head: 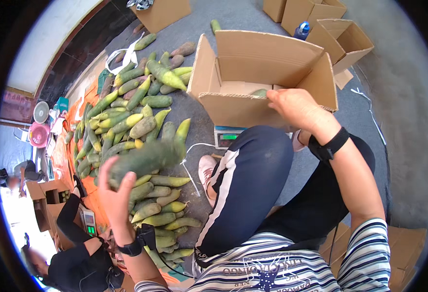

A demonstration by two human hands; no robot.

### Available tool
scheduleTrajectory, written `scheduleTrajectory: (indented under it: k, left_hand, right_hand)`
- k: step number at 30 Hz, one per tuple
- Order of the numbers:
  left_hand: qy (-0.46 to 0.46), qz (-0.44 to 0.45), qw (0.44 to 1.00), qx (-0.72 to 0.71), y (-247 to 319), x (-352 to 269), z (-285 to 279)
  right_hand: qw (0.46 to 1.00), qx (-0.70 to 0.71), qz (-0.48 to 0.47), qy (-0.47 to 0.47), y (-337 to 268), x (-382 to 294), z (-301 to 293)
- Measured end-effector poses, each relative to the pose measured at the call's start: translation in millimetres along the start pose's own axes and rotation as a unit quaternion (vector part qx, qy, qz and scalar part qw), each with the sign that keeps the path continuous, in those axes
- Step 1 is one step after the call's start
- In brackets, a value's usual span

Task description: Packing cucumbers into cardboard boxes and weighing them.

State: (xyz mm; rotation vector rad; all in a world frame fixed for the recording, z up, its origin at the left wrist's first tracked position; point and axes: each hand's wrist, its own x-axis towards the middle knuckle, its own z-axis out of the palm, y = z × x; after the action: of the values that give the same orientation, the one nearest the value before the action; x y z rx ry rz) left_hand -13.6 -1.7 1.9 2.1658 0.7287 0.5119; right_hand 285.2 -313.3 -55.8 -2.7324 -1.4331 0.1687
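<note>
My left hand (115, 199) grips one end of a large green radish (146, 160), blurred by motion, above the radish pile (126, 120) on the floor. My right hand (294, 107) reaches over the front wall of an open cardboard box (268, 60). Its fingers close on the end of another green radish (259, 92), mostly hidden behind that wall. Beneath the box is a digital scale (223, 138) with a lit green display. Both my wrists wear black bands.
Other open cardboard boxes (340, 40) and a blue bottle (301, 31) stand at the back right. A co-worker (78, 266) in black sits at lower left, beside another scale (89, 221). White straps (369, 109) lie on the grey floor covering.
</note>
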Motion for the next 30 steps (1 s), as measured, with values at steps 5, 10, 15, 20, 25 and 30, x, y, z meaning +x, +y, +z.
scheduleTrajectory:
  k: [5, 10, 15, 20, 25, 30]
  left_hand:
    - [0.084, 0.169, 0.951, -0.244, 98, 49, 44]
    - [-0.098, 0.075, 0.938, -0.324, 119, 94, 150]
    - [-0.243, 0.049, 0.939, -0.239, 71, 108, 196]
    - [-0.049, 0.113, 0.977, -0.173, -8, 134, 165]
    - [-0.059, -0.002, 0.997, 0.051, -174, 124, 168]
    - [-0.143, -0.096, 0.955, 0.242, -288, 67, 201]
  right_hand:
    - [0.999, 0.025, 0.007, -0.039, -9, -3, -5]
    - [0.999, 0.025, 0.014, -0.039, -8, -6, -4]
    - [0.999, 0.029, 0.002, -0.030, -13, -6, -11]
    - [1.000, 0.009, 0.021, -0.013, -4, -6, -5]
    - [1.000, 0.018, 0.017, 0.015, 3, -5, -3]
    - [0.999, 0.009, 0.027, -0.013, -7, -6, -14]
